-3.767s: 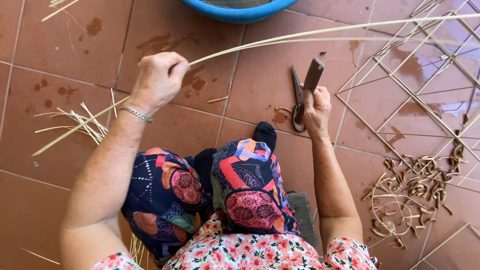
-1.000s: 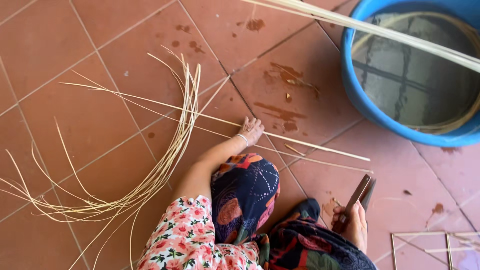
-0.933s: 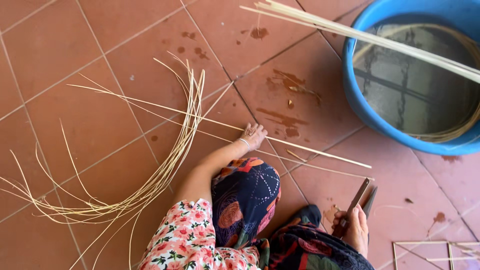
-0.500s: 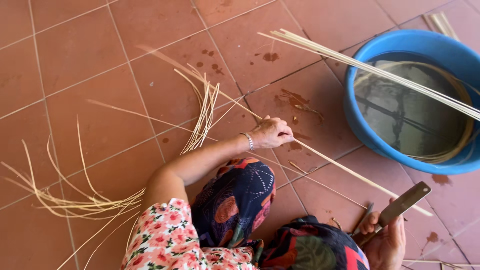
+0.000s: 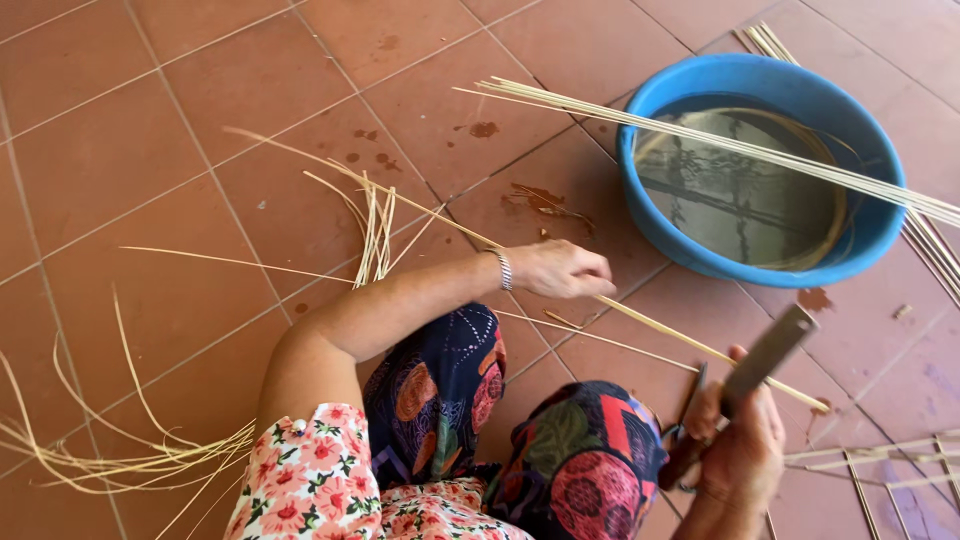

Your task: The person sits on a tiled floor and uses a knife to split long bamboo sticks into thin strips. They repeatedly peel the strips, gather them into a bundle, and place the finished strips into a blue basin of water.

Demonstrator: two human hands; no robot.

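Observation:
My left hand [image 5: 562, 271], with a metal bracelet at the wrist, is closed around a long thin cane strip [image 5: 690, 345] that lies on the tiled floor and runs from the upper left to the lower right. My right hand [image 5: 742, 443] grips a flat-bladed knife [image 5: 772, 345], its blade pointing up and to the right, just above the strip's lower end. Both hands are above my knees in patterned trousers [image 5: 560, 440].
A blue plastic basin [image 5: 650, 215] of water with coiled cane inside stands at the upper right, with several long strips [image 5: 720, 140] laid across its rim. A loose bundle of curved cane [image 5: 120, 455] lies at the left. Woven strips [image 5: 880, 465] lie at the lower right.
The view has swung right and closer. My left hand has closed on the cane strip and my right hand has lifted the knife up from beside my knee.

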